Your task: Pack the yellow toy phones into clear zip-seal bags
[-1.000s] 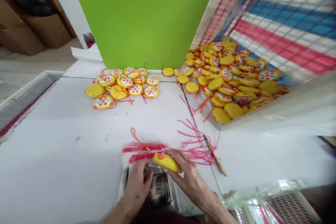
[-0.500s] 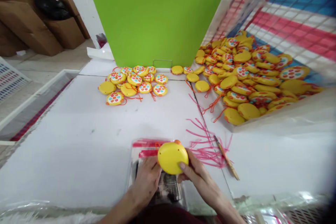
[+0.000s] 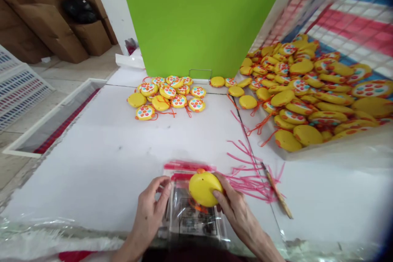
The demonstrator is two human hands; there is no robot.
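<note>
On the white tabletop [image 3: 92,163], the clear plastic bags [image 3: 196,227] could slide if nudged. At their edge the left hand [image 3: 150,204] curls thumb toward fingers, whether gripping them I cannot tell. Above them the right hand [image 3: 236,204] pinches the yellow toy [image 3: 203,190], which could slip if that hold loosens: smooth, rounded, plain face showing, with an orange bump [image 3: 200,170] and a tiny dark dot [image 3: 202,179].

A white tabletop [image 3: 101,163] holds a cluster of yellow toys [image 3: 167,91], loose pink strips [image 3: 250,184], a slender tool [image 3: 277,191] and clear plastic bags [image 3: 196,223].
</note>
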